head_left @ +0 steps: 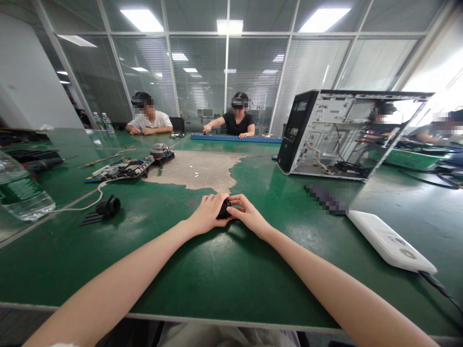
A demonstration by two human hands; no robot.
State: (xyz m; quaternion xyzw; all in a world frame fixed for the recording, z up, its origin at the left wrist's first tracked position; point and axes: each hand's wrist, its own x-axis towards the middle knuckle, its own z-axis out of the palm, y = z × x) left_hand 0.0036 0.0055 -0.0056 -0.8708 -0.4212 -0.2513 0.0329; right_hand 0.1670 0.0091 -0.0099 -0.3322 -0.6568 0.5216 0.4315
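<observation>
Both hands meet over the middle of the green table (pixel 162 270). My left hand (pixel 208 213) is wrapped round a small black part (pixel 224 210), which looks like rounded plastic; its exact kind is hidden by my fingers. From the other side, my right hand (pixel 246 214) grips the same black part between thumb and fingers. Left of my hands lies a black fitting (pixel 108 206) with a round opening and several thin prongs. Beyond it rests a circuit board (pixel 125 169) with a black-and-silver cooler (pixel 161 152) at its far end.
An open computer case (pixel 325 130) stands at the right. Nearer are a white power bank (pixel 392 241) with a black cable and a blurred dark object (pixel 325 198). A water bottle (pixel 21 190) lies left. A bare patch (pixel 198 168) marks the tabletop. Several people sit around the table.
</observation>
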